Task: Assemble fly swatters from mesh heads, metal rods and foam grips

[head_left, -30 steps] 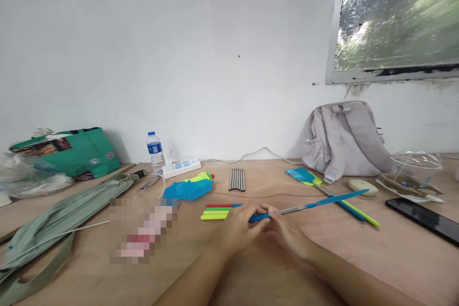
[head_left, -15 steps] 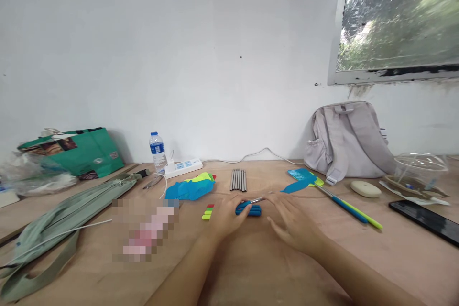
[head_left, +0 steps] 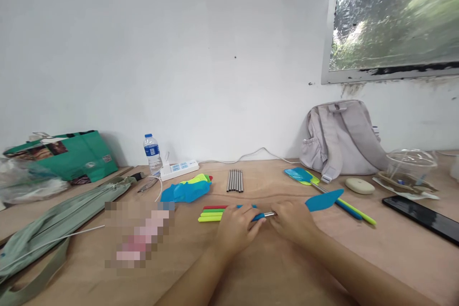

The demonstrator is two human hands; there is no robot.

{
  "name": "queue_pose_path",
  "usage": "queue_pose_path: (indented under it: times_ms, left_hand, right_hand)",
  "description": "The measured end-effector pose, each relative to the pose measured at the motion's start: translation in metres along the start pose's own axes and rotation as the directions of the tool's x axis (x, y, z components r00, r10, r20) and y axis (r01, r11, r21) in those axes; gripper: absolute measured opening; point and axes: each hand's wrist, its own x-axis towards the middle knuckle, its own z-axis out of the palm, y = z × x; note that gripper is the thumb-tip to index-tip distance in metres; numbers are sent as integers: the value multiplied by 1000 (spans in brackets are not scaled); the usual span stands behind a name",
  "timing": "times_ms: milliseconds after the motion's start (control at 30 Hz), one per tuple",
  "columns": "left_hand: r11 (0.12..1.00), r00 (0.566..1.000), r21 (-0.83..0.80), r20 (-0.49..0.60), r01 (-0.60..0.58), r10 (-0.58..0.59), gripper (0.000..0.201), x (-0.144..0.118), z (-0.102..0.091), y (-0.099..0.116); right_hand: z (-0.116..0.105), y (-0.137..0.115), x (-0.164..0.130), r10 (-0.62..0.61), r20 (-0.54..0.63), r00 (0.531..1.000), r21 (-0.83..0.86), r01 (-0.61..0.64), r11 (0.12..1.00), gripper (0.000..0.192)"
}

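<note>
Both my hands are closed on one blue fly swatter. My left hand (head_left: 236,227) wraps its blue handle (head_left: 258,217), with a short length of metal rod (head_left: 269,214) showing between the hands. Round the rod, near the head, are the fingers of my right hand (head_left: 292,220); the blue swatter head (head_left: 324,200) sticks out beyond them to the right. Under and left of my left hand lie loose handles in red (head_left: 214,208), green (head_left: 212,211) and yellow (head_left: 210,219), plus blue ones partly hidden by it.
Several metal rods (head_left: 234,180) lie side by side behind my hands. Loose blue swatter heads (head_left: 186,192) lie to their left. Swatters with blue (head_left: 297,174) and yellow (head_left: 366,217) parts rest at right, near a phone (head_left: 419,215), a beige oval case (head_left: 359,186) and a backpack (head_left: 339,141).
My right hand has closed around the rod, having been spread before. The swatter head has swung nearer and to the right, and my left hand has shifted right, uncovering more of the loose handles.
</note>
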Motion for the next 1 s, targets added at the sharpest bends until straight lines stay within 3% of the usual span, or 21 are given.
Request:
queue_pose_path:
  times_ms: [200, 500, 733, 1000]
  left_hand:
    - [999, 1000, 33, 11, 29, -29, 22, -5, 10, 11]
    - [993, 998, 105, -18, -60, 62, 23, -8, 17, 14]
    - [990, 996, 109, -25, -88, 91, 24, -8, 20, 11]
    - [974, 980, 223, 200, -45, -1, 16, 2, 17, 23]
  right_hand:
    - [5, 1, 0, -3, 18, 1000, -27, 3, 1000, 20]
    - [1, -10, -2, 37, 136, 990, -27, -33, 999, 22]
    - [1, -13, -5, 53, 118, 992, 3, -54, 999, 21]
    - [7, -7, -5, 24, 57, 998, 59, -27, 998, 14]
